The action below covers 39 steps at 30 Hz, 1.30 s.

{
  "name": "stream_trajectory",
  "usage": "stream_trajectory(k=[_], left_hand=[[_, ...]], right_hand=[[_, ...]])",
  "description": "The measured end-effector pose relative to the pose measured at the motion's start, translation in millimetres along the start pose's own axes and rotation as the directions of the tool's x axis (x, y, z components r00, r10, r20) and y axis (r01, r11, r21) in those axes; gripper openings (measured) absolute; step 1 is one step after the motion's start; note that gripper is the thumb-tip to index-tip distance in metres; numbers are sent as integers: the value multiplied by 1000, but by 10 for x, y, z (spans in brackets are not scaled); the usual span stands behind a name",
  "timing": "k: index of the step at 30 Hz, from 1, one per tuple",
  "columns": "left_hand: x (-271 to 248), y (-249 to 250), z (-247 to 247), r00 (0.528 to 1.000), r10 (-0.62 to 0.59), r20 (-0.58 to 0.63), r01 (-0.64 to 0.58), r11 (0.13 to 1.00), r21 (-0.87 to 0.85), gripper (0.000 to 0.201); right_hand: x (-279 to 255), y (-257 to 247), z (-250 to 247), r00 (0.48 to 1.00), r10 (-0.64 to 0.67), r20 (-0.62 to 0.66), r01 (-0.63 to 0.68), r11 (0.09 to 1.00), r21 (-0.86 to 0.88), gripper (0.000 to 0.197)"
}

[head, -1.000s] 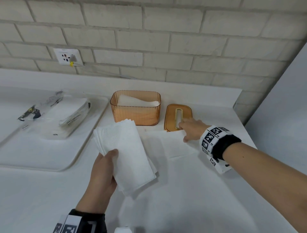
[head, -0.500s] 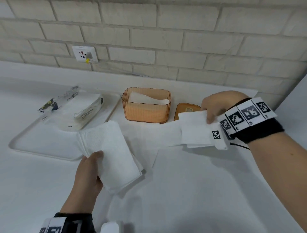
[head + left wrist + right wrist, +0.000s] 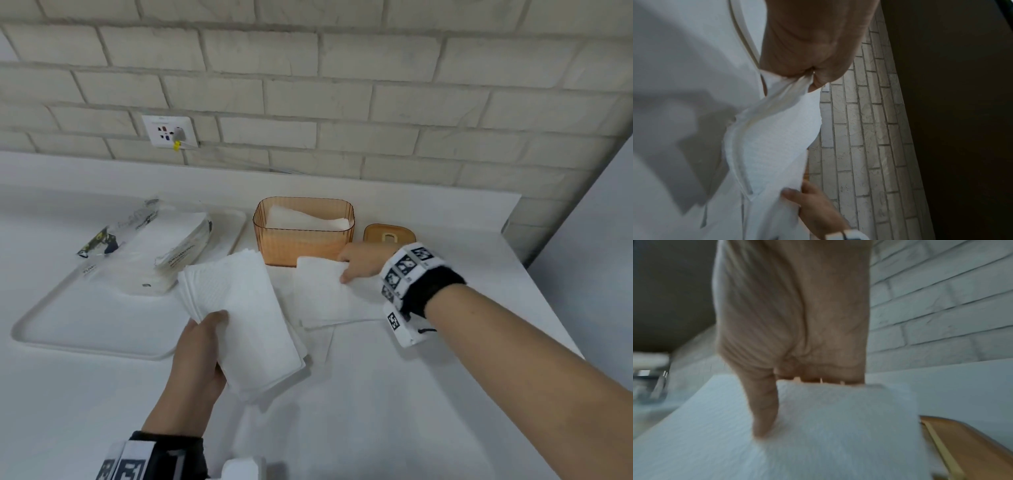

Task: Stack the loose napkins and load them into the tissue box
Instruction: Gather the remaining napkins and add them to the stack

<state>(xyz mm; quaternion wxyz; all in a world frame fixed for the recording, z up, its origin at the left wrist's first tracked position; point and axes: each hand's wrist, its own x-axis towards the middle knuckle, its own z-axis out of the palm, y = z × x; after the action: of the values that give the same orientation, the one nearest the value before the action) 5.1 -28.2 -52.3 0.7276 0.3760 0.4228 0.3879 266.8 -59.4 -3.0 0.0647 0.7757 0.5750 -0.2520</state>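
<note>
With the tissue box (image 3: 303,236) partly filled, I hold the gathered napkin stack (image 3: 245,322) in my left hand (image 3: 198,356) in front of it while my right hand (image 3: 361,265) pinches another loose napkin (image 3: 322,291) beside it, loading still ahead.

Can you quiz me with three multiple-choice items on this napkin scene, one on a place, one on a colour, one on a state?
1. Where does the lid lie?
A. on the box
B. on the counter right of the box
C. on the tray

2. What colour is the tissue box?
A. translucent orange
B. blue
C. black

3. What is the left hand doing?
A. hanging idle
B. holding a napkin stack
C. lifting the tray

Answers: 1 B, the lid rests beside the box. 2 A, its ribbed walls glow orange. 3 B, the thumb lies over the stack.
</note>
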Motion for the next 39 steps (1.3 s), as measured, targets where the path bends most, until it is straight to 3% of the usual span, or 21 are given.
stream_trajectory(k=[2,5,9,12,15,19,21,23,25,27,28,29,31,34,39], left_hand=[[12,34,-28,1000,8,6,-8,1000,9,28],[64,80,-127,1000,11,-7,-11,1000,23,31],[137,121,-234,1000,-1,-5,1,1000,31,33],[199,128,-268,1000,-12,7,12,999,34,33],[242,96,-260,1000,-30,9,30,999,43,31],[236,44,-164,996,-62,60,59,997,44,29],[226,11,-92,993,-79,87,77,997,32,31],[227,-25,-8,988,-107,113,105,994,22,35],[209,-45,92,981,-145,127,144,989,18,36],[181,-47,186,974,-173,145,175,984,-6,35],[163,-38,230,972,-182,151,188,982,-26,34],[129,-10,276,970,-185,156,195,979,-54,32],[64,52,328,970,-140,198,170,975,-143,31],[18,109,301,959,-61,276,126,966,-227,41],[42,85,40,978,-57,203,71,995,-63,31]], right_hand=[[178,-98,130,999,26,-37,-30,993,-113,8],[316,-87,286,994,97,-54,-106,975,-197,41],[322,-5,332,992,108,-69,-120,970,-210,47],[224,45,275,992,68,-103,-79,991,-106,36],[52,82,148,976,41,-215,-33,999,40,29],[-187,182,5,938,130,-320,-96,988,118,39],[-325,204,-63,909,190,-371,-87,957,277,34],[-481,132,-129,876,219,-430,67,827,558,19],[-637,-76,-167,885,186,-426,270,540,797,14],[-703,-318,-116,906,125,-405,374,211,903,18],[-696,-431,-49,913,119,-390,378,113,919,18],[-681,-540,33,919,120,-375,368,77,927,17],[-601,-734,236,934,123,-336,314,168,934,17],[-484,-911,514,931,184,-317,208,447,870,18],[-346,-945,533,949,79,-306,198,608,769,20]])
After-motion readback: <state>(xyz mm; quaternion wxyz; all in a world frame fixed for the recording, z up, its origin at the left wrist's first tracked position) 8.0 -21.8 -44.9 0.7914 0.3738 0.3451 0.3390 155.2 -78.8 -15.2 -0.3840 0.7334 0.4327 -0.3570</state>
